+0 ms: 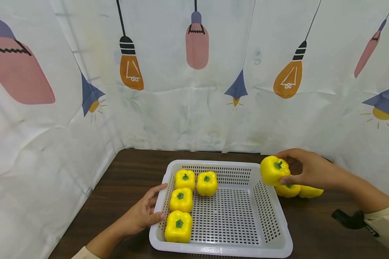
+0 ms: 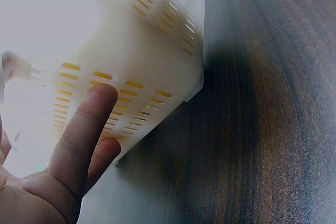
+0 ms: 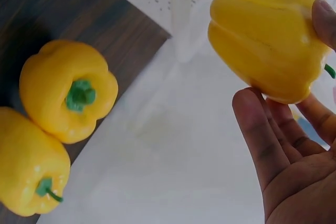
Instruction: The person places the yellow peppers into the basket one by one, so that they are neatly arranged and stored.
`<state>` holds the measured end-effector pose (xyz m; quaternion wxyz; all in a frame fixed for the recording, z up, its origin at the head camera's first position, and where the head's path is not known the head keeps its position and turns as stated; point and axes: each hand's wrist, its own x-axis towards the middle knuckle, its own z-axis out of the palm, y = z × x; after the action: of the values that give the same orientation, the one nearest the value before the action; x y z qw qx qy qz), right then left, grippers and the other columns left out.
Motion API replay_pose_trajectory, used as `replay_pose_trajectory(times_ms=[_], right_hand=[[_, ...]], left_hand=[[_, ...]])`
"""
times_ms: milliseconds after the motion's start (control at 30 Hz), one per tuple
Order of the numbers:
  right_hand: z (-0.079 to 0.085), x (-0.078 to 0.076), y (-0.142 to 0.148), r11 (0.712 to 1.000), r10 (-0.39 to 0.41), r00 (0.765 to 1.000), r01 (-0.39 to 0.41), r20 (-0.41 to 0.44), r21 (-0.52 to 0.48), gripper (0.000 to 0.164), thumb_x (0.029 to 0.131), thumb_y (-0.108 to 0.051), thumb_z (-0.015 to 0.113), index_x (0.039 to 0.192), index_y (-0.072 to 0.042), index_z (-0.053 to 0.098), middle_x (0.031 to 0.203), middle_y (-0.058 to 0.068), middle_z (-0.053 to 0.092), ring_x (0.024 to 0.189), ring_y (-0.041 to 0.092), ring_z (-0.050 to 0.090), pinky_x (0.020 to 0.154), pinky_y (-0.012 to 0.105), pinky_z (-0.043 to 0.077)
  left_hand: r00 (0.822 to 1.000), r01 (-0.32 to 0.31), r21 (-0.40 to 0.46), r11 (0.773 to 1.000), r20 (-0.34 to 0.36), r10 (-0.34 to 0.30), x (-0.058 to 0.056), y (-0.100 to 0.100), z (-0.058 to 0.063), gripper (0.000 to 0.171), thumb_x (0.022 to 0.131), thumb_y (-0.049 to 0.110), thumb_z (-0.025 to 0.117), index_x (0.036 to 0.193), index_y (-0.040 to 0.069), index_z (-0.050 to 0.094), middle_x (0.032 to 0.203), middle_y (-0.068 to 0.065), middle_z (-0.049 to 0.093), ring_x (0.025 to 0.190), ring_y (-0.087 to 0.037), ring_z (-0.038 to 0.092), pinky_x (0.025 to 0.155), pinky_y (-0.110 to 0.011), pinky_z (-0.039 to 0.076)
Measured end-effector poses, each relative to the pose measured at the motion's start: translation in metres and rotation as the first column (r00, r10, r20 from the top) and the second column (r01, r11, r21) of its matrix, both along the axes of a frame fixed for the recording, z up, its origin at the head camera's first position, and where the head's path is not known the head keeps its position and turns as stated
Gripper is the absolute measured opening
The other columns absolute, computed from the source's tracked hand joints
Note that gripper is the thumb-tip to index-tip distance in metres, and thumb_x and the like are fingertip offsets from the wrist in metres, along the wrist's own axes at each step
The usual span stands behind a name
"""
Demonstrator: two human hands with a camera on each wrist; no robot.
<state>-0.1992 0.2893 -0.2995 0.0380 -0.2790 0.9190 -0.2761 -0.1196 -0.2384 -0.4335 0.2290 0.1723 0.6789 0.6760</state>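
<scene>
While right fingers (image 3: 262,135) hold it, the lobed pepper (image 3: 268,40) shines yellow.

A creased white wall covering (image 1: 171,115), printed with pink, orange and blue hanging lamps (image 1: 197,46), stands behind and left of the dark wood-grained worktop (image 1: 133,172).

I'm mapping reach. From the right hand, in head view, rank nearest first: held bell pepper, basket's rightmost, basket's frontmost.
1. Held bell pepper, in the right hand.
2. Rightmost pepper in the basket, rear half.
3. Frontmost pepper, at the left corner.
</scene>
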Motion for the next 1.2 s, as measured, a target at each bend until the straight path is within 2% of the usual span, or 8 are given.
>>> replay_pose_trajectory(times_ms=[267, 567, 867, 1200], right_hand=[[-0.004, -0.002, -0.017, 1.000, 0.014, 1.000, -0.014, -0.024, 0.021, 0.075, 0.079, -0.049, 0.086, 0.136, -0.009, 0.058, 0.123, 0.001, 0.065, 0.100, 0.016, 0.065, 0.079, 0.027, 0.059], [-0.009, -0.003, -0.034, 0.998, 0.058, 0.998, -0.058, 0.027, -0.007, 0.076, 0.078, -0.046, 0.088, 0.135, -0.007, 0.057, 0.123, 0.004, 0.063, 0.098, 0.016, 0.066, 0.079, 0.027, 0.060], [-0.016, -0.004, -0.049, 0.996, 0.084, 0.994, -0.084, 0.062, -0.005, 0.076, 0.076, -0.049, 0.088, 0.134, -0.010, 0.058, 0.122, 0.001, 0.063, 0.099, 0.016, 0.065, 0.082, 0.030, 0.061], [-0.024, -0.003, -0.069, 0.995, 0.098, 0.994, -0.099, 0.057, 0.019, 0.077, 0.075, -0.049, 0.089, 0.135, -0.012, 0.059, 0.126, -0.001, 0.061, 0.102, 0.018, 0.062, 0.080, 0.025, 0.059]], left_hand=[[1.000, -0.001, -0.005, 1.000, -0.002, 0.001, 0.000, 0.000, 0.001, 0.084, 0.100, 0.007, 0.063, 0.161, 0.022, 0.006, 0.150, -0.033, 0.035, 0.115, -0.040, 0.065, 0.087, -0.056, 0.058], [1.000, -0.003, -0.012, 1.000, -0.009, 0.003, 0.000, 0.000, 0.001, 0.084, 0.100, 0.008, 0.063, 0.161, 0.022, 0.006, 0.150, -0.034, 0.035, 0.116, -0.039, 0.064, 0.088, -0.055, 0.058], [1.000, 0.005, -0.002, 1.000, -0.013, -0.005, 0.000, 0.000, -0.001, 0.084, 0.100, 0.007, 0.063, 0.161, 0.021, 0.006, 0.150, -0.034, 0.034, 0.116, -0.040, 0.064, 0.087, -0.056, 0.058], [1.000, -0.001, -0.012, 1.000, -0.007, 0.001, 0.000, 0.000, 0.000, 0.084, 0.100, 0.007, 0.063, 0.161, 0.022, 0.006, 0.148, -0.033, 0.036, 0.115, -0.040, 0.065, 0.086, -0.056, 0.058]])
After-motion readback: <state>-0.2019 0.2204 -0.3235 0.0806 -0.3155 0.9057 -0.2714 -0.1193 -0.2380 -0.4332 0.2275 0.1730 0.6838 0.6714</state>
